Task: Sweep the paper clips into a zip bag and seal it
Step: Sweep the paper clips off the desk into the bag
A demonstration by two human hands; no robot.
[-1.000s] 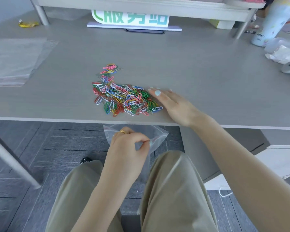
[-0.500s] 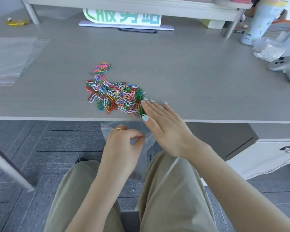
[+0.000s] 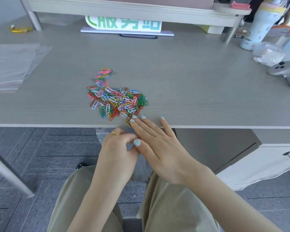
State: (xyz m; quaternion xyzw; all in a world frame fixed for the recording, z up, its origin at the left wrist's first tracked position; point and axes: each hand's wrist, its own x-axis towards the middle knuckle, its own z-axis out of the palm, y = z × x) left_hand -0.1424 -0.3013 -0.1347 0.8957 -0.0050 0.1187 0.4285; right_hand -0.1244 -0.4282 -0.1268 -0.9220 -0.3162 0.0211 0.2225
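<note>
A pile of coloured paper clips (image 3: 117,99) lies on the grey desk (image 3: 191,77), near its front edge. A few clips (image 3: 128,123) sit right at the edge under my fingertips. My left hand (image 3: 117,148) is below the desk edge, pinching the mouth of a clear zip bag (image 3: 100,136), most of which is hidden behind both hands. My right hand (image 3: 157,144) is flat with fingers spread; its fingertips rest on the desk edge and its palm hangs over the bag.
Spare clear bags (image 3: 10,64) lie at the desk's left. A green-lettered sign (image 3: 124,24) stands at the back under a shelf. A bottle (image 3: 259,25), crumpled plastic (image 3: 271,54) and a grey controller (image 3: 286,72) are at the right. My knees (image 3: 174,198) are below.
My right hand has slid from the right side of the pile toward me to the desk edge, dragging a few clips with it. The left hand keeps holding the bag below the edge.
</note>
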